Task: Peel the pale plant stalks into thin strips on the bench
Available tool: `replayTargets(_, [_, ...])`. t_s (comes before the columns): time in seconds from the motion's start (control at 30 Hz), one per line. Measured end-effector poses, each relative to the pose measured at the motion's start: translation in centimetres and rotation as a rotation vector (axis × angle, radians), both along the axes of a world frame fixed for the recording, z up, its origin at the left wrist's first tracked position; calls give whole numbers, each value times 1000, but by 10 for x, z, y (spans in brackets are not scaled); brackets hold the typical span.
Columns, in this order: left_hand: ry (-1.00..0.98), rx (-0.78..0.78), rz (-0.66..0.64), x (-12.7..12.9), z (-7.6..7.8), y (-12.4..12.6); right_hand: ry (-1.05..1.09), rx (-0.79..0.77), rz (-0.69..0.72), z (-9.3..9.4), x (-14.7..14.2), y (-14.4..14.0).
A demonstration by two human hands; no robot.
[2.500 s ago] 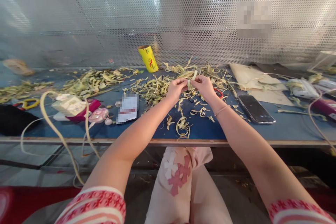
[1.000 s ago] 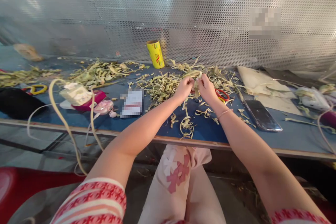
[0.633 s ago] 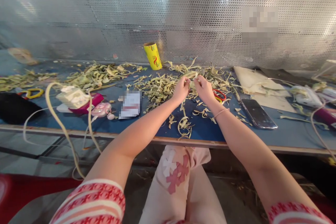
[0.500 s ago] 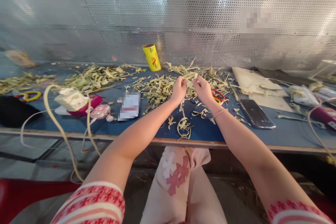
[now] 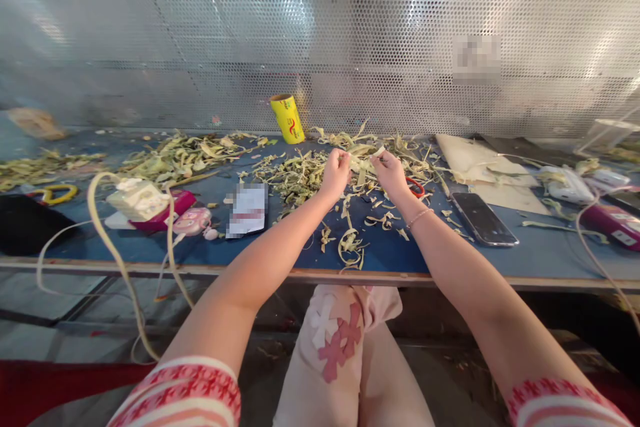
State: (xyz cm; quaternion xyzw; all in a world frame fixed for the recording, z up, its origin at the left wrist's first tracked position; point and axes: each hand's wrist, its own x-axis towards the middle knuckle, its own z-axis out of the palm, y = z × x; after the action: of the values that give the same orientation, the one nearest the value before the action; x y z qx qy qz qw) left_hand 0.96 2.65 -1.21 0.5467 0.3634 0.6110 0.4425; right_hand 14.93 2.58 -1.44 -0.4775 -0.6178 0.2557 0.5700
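My left hand (image 5: 336,175) and my right hand (image 5: 391,175) are raised over a heap of dried, curled plant strips (image 5: 299,177). Between them runs a pale yellow-green strip (image 5: 361,164), each hand pinching one side of it. It looks like dried leaf or peel, though its exact kind is hard to make out. Red-handled scissors (image 5: 416,188) lie just behind my right wrist, partly covered. Small curled scraps (image 5: 351,248) are scattered on the blue table (image 5: 385,257) below my hands.
A yellow cardboard tube (image 5: 289,120) leans at the back. On the right are a phone (image 5: 484,219) and cardboard sheets (image 5: 473,163). A plug-laden power strip (image 5: 143,200) with a looping cable, a small packet (image 5: 247,210) and another strip pile (image 5: 187,157) lie left. Perforated metal (image 5: 350,33) stands behind.
My hands have drawn slightly farther apart with the strip still between them. The camera view has tilted up a little, and the things on the table look unmoved.
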Motion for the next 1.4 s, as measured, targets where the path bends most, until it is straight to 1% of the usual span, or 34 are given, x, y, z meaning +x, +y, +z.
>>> replayTargets(0.07, [-85, -66, 16, -2, 5, -1, -10, 17, 27, 1, -2, -2])
replayTargets(0.17, [-152, -113, 15, -4, 8, -4, -45, 30, 32, 4, -2, -5])
replayTargets(0.23, [-163, -150, -44, -4, 8, -5, -87, 33, -12, 5, -1, -7])
replayTargets(0.33, [-183, -206, -172, -3, 7, -8, -177, 55, -78, 6, 0, -9])
replayTargets(0.43, [-227, -276, -274, -1, 7, -10, -250, 91, -89, 5, -3, -12])
replayTargets(0.5, [-249, -329, -312, 1, 8, -11, -279, 121, -73, 4, -5, -13])
replayTargets(0.6, [-275, -379, -313, 2, 9, -13, -310, 144, -57, 4, -7, -15])
replayTargets(0.73, [-320, -418, -295, 2, 9, -12, -325, 122, -91, 6, -6, -17])
replayTargets(0.8, [-340, -437, -305, 2, 8, -11, -324, 126, -84, 7, -5, -18])
replayTargets(0.9, [-356, -410, -323, 4, 7, -11, -320, 153, -73, 8, -4, -20])
replayTargets(1.03, [-280, -310, -289, 7, 4, -14, -360, 197, -65, 7, -4, -20])
replayTargets(1.17, [-238, -181, -225, 7, 1, -13, -418, 184, -94, 5, -6, -18])
replayTargets(1.23, [-197, -119, -229, 6, 0, -12, -446, 189, -99, 4, -5, -17])
replayTargets(1.33, [-99, -66, -238, 5, -1, -11, -475, 178, -118, 5, -5, -18])
replayTargets(1.4, [-61, -55, -199, 5, -1, -10, -471, 159, -130, 7, -5, -20])
